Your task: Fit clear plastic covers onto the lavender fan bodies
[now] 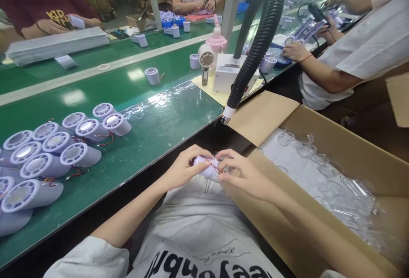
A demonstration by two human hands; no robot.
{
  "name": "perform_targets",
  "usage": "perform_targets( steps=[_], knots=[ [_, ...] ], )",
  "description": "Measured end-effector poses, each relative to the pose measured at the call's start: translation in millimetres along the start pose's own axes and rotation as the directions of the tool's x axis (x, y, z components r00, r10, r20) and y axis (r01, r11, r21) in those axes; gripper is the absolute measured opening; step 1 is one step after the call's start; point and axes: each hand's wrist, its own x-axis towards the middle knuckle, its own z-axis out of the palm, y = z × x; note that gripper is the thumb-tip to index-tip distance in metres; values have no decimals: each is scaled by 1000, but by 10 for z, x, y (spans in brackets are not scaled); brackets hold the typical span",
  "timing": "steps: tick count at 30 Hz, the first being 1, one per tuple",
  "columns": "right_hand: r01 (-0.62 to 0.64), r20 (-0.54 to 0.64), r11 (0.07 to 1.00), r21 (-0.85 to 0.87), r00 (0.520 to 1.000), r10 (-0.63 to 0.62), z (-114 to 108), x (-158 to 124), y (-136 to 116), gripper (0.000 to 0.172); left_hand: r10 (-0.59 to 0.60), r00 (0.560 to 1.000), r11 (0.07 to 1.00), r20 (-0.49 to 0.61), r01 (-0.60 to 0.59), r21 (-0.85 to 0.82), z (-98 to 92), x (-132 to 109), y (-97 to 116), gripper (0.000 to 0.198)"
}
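Note:
Close to my body, my left hand point(182, 168) is wrapped round a lavender cylindrical housing point(202, 161), with its thumb lying along the side. Thin red and black wires point(214, 165) come out of the housing's right end. My right hand point(244, 173) has its fingers curled around that end, pinching at the wires and what looks like a transparent plastic part; the fingertips partly hide it. To the left, several similar lavender housings point(80, 154) stand in rows on the green bench point(153, 129), some with wires trailing out.
A black flexible hose point(255, 35) arches from a white box point(223, 75) and ends above my hands. On my right, an open cardboard box point(275, 184) holds transparent plastic parts point(338, 184). A co-worker's arm point(329, 71) reaches in at upper right; other people sit across the conveyor point(118, 67).

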Motion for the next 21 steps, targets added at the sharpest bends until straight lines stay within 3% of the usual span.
perform_targets(
  steps=[2, 5, 8, 11, 13, 15, 17, 21],
  knots=[
    [-57, -67, 991, 122, 996, 66, 27, 7, 16, 27, -24, 998, 998, -62, 20, -64, 80, -16, -60, 29],
    [-94, -155, 961, 258, 978, 137, 43, 30, 65, 32, -39, 997, 999, -69, 36, -41, 148, -57, -129, 54],
    [-106, -164, 893, 438, 967, 195, 4, 40, 116, 30, -42, 999, 998, 24, 43, -35, 141, -90, -136, 72],
    [-77, -133, 815, 575, 974, 185, -45, 17, 143, 30, -76, 992, 980, 101, 93, -178, 123, -103, -95, 72],
    [9, -125, 861, 509, 990, 63, -49, -21, 153, 23, -129, 988, 942, 83, 149, -301, 128, -111, -68, 69],
    [141, -129, 945, 296, 986, -106, -26, -71, 163, 29, -186, 980, 895, 69, 198, -400, 143, -126, -57, 67],
    [235, -130, 968, 85, 966, -223, 6, -122, 172, 36, -222, 971, 867, 87, 237, -438, 154, -147, -59, 69],
    [249, -117, 968, 12, 962, -246, 27, -190, 166, 37, -208, 969, 870, 132, 245, -428, 129, -185, -69, 70]
  ],
)
